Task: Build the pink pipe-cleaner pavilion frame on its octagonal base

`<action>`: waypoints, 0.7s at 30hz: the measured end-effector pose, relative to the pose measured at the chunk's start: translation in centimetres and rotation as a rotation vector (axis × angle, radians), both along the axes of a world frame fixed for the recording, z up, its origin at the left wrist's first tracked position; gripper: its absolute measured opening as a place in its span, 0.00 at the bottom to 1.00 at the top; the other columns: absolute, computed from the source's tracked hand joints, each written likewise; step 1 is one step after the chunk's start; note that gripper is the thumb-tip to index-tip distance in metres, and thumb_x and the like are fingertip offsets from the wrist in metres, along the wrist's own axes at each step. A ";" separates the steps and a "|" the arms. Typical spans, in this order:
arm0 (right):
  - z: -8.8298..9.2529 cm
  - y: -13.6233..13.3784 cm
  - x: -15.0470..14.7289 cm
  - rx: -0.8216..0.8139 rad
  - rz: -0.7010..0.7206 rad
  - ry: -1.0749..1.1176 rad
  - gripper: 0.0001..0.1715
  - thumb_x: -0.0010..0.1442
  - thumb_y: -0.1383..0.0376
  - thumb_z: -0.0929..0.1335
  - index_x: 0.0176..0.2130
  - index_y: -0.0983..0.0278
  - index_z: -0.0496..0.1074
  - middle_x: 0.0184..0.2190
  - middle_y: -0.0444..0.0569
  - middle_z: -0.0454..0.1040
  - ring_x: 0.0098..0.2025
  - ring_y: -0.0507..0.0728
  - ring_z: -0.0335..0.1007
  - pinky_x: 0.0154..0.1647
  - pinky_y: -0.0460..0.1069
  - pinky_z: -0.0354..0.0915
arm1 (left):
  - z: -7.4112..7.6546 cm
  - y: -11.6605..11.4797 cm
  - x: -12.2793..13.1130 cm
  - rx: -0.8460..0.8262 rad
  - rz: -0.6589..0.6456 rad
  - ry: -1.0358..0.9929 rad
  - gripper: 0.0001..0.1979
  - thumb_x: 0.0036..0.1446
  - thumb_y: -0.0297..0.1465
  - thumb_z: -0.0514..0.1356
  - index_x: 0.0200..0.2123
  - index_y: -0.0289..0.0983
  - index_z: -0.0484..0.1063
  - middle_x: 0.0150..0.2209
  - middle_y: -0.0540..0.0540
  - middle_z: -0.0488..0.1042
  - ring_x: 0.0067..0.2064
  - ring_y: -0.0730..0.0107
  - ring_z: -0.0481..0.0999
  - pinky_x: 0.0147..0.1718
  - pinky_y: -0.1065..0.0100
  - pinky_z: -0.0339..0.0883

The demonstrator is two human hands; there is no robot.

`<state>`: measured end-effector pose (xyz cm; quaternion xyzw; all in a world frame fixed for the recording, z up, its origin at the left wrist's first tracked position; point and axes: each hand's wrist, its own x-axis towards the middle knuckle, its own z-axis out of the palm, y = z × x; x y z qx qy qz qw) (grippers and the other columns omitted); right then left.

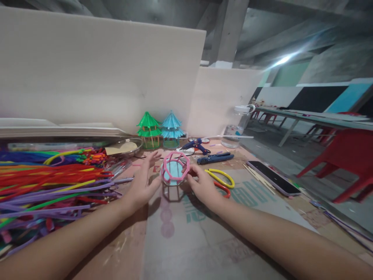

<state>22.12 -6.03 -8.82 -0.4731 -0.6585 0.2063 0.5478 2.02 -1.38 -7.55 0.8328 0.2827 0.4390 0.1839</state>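
A small pink octagonal frame (175, 179) stands at the middle of the work surface, with thin upright posts and a light blue round disc (175, 170) inside. My right hand (202, 184) pinches the frame's right edge between thumb and fingers. To its left, my left hand (145, 181) is open, fingers spread and thumb close to the frame; I cannot tell whether it touches. Just behind stand two small pagoda models, one green (149, 130) and one blue (171, 130). Scissors with yellow and red loop handles (223, 179) lie partly behind my right hand.
Colourful pipe cleaners (52, 182) are heaped at left, beside a clear bowl (135, 146). Behind the frame lie a glue gun (192, 145) and dark blue pliers (215, 157). A water bottle (236, 126), phone (274, 177) and thin sticks (259, 178) are at right.
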 end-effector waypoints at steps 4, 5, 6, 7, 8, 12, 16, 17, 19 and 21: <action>0.1 -0.4 -0.1 0.053 -0.010 -0.049 0.08 0.55 0.67 0.63 0.34 0.62 0.71 0.33 0.48 0.75 0.36 0.57 0.71 0.38 0.51 0.67 | 1.3 -1.0 -0.3 0.136 -0.027 0.038 0.44 0.53 0.43 0.64 0.66 0.43 0.44 0.67 0.36 0.54 0.66 0.48 0.58 0.61 0.46 0.57; 0.1 -0.5 -0.1 0.074 -0.010 -0.063 0.07 0.55 0.67 0.63 0.34 0.62 0.71 0.33 0.49 0.75 0.36 0.58 0.71 0.39 0.52 0.67 | 1.6 -1.2 -0.2 0.164 -0.031 0.063 0.46 0.51 0.44 0.66 0.66 0.44 0.43 0.67 0.36 0.54 0.65 0.47 0.58 0.61 0.46 0.57; 0.2 -0.6 -0.1 0.090 -0.008 -0.074 0.07 0.55 0.67 0.63 0.33 0.62 0.71 0.32 0.49 0.74 0.36 0.58 0.70 0.39 0.52 0.67 | 1.8 -1.5 -0.2 0.192 -0.032 0.087 0.47 0.50 0.44 0.66 0.66 0.45 0.43 0.66 0.36 0.55 0.65 0.47 0.59 0.61 0.46 0.58; 0.2 -0.7 -0.1 0.099 -0.001 -0.079 0.07 0.55 0.67 0.63 0.33 0.62 0.71 0.32 0.49 0.74 0.37 0.58 0.70 0.40 0.52 0.67 | 1.9 -1.7 -0.1 0.222 -0.029 0.107 0.47 0.50 0.44 0.66 0.66 0.46 0.43 0.65 0.37 0.57 0.64 0.47 0.61 0.60 0.46 0.59; 0.2 -0.8 -0.1 0.100 0.008 -0.081 0.07 0.56 0.67 0.63 0.34 0.62 0.71 0.33 0.49 0.74 0.37 0.58 0.70 0.40 0.53 0.67 | 1.9 -1.8 0.0 0.256 -0.022 0.122 0.47 0.51 0.43 0.66 0.66 0.46 0.42 0.64 0.37 0.59 0.63 0.48 0.62 0.59 0.47 0.61; 0.2 -0.8 -0.1 0.088 0.017 -0.070 0.08 0.56 0.67 0.63 0.34 0.61 0.71 0.34 0.49 0.75 0.38 0.58 0.70 0.41 0.53 0.67 | 1.9 -2.0 0.2 0.370 0.011 0.140 0.46 0.51 0.39 0.67 0.66 0.47 0.44 0.60 0.39 0.64 0.60 0.50 0.67 0.57 0.51 0.64; 0.1 -0.7 -0.1 0.095 0.001 -0.077 0.07 0.56 0.67 0.63 0.34 0.62 0.71 0.33 0.49 0.74 0.38 0.58 0.70 0.43 0.54 0.67 | 1.9 -1.8 0.1 0.415 -0.024 0.132 0.45 0.51 0.40 0.67 0.66 0.47 0.45 0.59 0.39 0.65 0.60 0.50 0.68 0.57 0.51 0.64; 0.1 -0.8 -0.1 0.096 0.002 -0.080 0.07 0.56 0.67 0.63 0.34 0.62 0.71 0.33 0.49 0.74 0.38 0.58 0.70 0.42 0.54 0.67 | 2.0 -1.7 0.1 0.408 -0.035 0.143 0.46 0.51 0.40 0.67 0.66 0.46 0.45 0.59 0.39 0.65 0.60 0.50 0.67 0.57 0.50 0.64; 0.2 -0.9 0.0 0.100 0.007 -0.086 0.07 0.57 0.66 0.63 0.34 0.62 0.70 0.33 0.49 0.74 0.37 0.58 0.70 0.41 0.53 0.67 | 2.1 -1.8 0.1 0.368 -0.033 0.167 0.46 0.49 0.39 0.68 0.66 0.46 0.46 0.59 0.38 0.65 0.60 0.49 0.67 0.57 0.50 0.64; 0.3 -1.1 0.0 0.116 0.007 -0.086 0.07 0.58 0.65 0.63 0.34 0.62 0.70 0.32 0.49 0.74 0.36 0.57 0.70 0.39 0.52 0.67 | 2.3 -1.9 0.1 0.286 0.001 0.167 0.45 0.49 0.39 0.69 0.65 0.45 0.48 0.60 0.38 0.65 0.60 0.49 0.67 0.57 0.49 0.64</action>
